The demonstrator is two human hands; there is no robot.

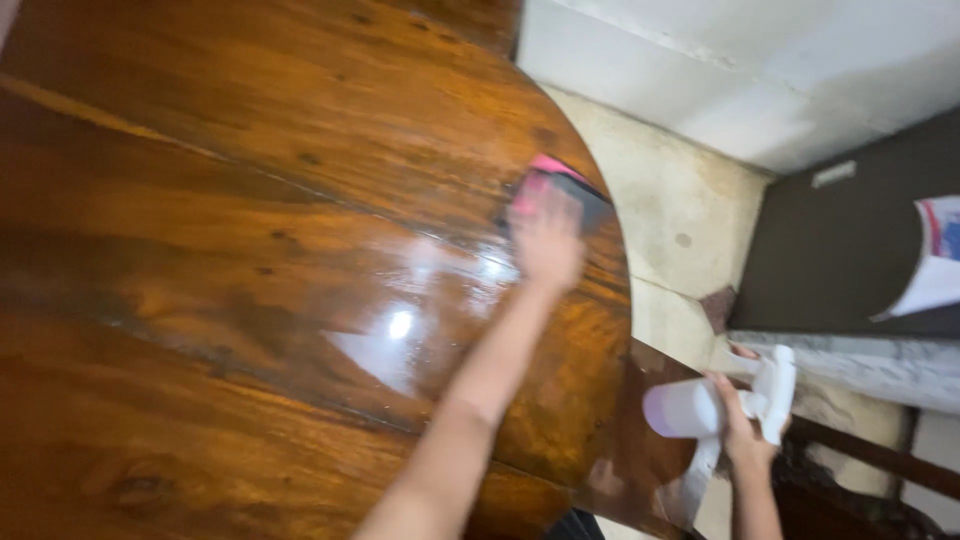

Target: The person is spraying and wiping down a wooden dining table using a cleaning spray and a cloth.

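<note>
My left hand (546,238) reaches across a glossy round wooden table (250,250) and presses flat on a pink and dark cloth (575,190) near the table's far edge. The image is blurred there, so the cloth's shape is unclear. My right hand (740,425) is off the table's edge at the lower right, gripping a white spray bottle (720,405) by its trigger neck, with the bottle lying sideways in the air.
Beyond the table edge lies a pale stained floor (690,210) and a white wall base (760,70). A dark panel (840,250) with a white paper-like item (935,260) stands at right. A dark wooden chair part (860,480) sits at the lower right.
</note>
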